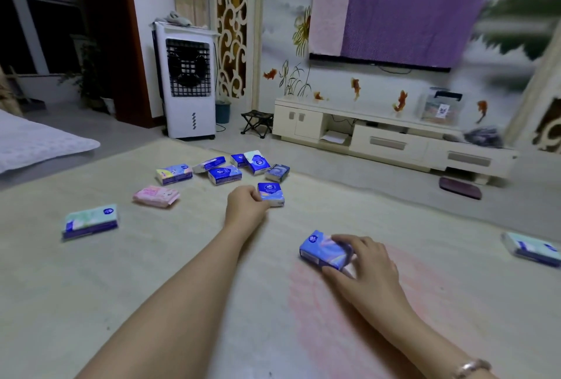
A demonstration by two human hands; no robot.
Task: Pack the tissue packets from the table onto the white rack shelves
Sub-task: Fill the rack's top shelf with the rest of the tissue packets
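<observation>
Tissue packets lie scattered over the pale bench point(182, 272), most of them in a loose cluster at its far side. The left hand point(246, 207) reaches out with fingers curled round the near edge of a dark blue packet point(271, 194) just in front of that cluster. The right hand point(361, 260) grips a blue packet point(324, 249) nearer the body, fingers over its top and thumb under its near side. Both packets appear to rest on the bench, so the step in hand looks like gathering, one packet per hand.

A pink packet point(156, 195) and a pale green packet point(90, 221) lie apart on the left, and another packet point(531, 249) sits at the right edge.

Next comes lifting both and carrying them to the white rack, which is nowhere in view, so its direction cannot be told. The left fingertips are hidden behind the hand, the right side of the room is smeared with motion blur, and the print on the packets is too small to read.
</observation>
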